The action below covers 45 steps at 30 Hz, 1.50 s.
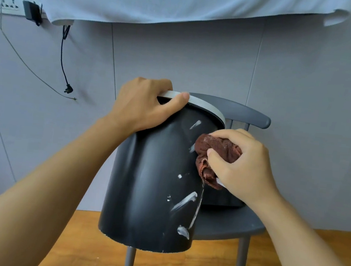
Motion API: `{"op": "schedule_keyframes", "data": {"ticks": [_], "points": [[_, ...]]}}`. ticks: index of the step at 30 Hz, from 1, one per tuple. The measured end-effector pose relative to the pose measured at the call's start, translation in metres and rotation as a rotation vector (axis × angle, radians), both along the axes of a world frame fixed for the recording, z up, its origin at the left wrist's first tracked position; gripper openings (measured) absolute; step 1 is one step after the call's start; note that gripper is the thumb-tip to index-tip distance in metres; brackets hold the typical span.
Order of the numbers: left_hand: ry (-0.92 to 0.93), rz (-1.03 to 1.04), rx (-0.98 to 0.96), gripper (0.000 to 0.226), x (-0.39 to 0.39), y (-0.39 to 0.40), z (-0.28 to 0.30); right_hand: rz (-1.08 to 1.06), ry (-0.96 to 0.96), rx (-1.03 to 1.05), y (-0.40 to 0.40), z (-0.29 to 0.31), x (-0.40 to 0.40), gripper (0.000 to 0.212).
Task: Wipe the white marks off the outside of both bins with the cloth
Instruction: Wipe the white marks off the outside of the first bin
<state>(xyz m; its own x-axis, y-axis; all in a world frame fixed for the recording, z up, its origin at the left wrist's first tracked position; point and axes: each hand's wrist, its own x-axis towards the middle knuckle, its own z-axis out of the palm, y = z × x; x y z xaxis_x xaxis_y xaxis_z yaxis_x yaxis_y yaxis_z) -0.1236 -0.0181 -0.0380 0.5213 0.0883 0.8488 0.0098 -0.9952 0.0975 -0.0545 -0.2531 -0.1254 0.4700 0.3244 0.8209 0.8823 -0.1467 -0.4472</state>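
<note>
You have the dark bin [149, 184] lifted and tilted in front of the grey chair [225, 222], its base hanging clear of the seat's front edge. Your left hand [142, 105] grips the bin's pale rim [205, 105], thumb hooked over the edge and fingers apparently curled inside. Your right hand [240, 165] is closed around the bunched brown cloth [213, 156], pressing it against the bin's right side about halfway down. This looks like the wiping of the first bin, and it is far from finished: a white streak [195, 124] sits just under the rim, a small dot [179, 176] lies beside the cloth, and a long smear [184, 201] and a blob [183, 231] remain near the base. Next you probably need to drag the cloth down over those lower marks, keeping the rim grip firm so the bin doesn't swing. A second dark shape [226, 201] behind the bin on the seat may be the other bin, though it is mostly hidden.
</note>
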Motion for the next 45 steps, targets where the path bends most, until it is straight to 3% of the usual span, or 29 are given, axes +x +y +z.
{"op": "schedule_keyframes", "data": {"ticks": [3,8,16,23,31,37,42,45], "points": [[-0.007,0.053,0.013,0.073,-0.002,-0.003,0.004,0.015,-0.006,-0.029,0.003,0.001,-0.002,0.026],[0.017,-0.074,0.096,0.041,-0.004,-0.009,0.008,0.034,0.012,-0.055,0.003,0.002,-0.001,0.025],[-0.106,-0.049,0.049,0.057,-0.004,-0.016,0.002,-0.015,0.016,0.047,-0.016,0.030,0.000,0.022],[-0.104,-0.108,0.033,0.054,0.002,-0.031,-0.008,-0.170,-0.069,-0.036,-0.008,0.030,-0.005,0.026],[-0.128,-0.140,0.027,0.048,0.001,-0.027,-0.011,-0.164,-0.076,-0.016,0.006,0.024,-0.016,0.030],[-0.124,-0.110,0.047,0.046,0.003,-0.028,-0.010,-0.067,-0.134,-0.271,-0.008,0.026,-0.025,0.023],[-0.150,-0.123,0.057,0.054,0.002,-0.030,-0.013,-0.183,-0.137,-0.057,-0.007,0.031,-0.017,0.026],[-0.150,-0.135,0.063,0.053,0.002,-0.032,-0.013,-0.156,-0.143,-0.045,-0.006,0.032,-0.012,0.026]]}}
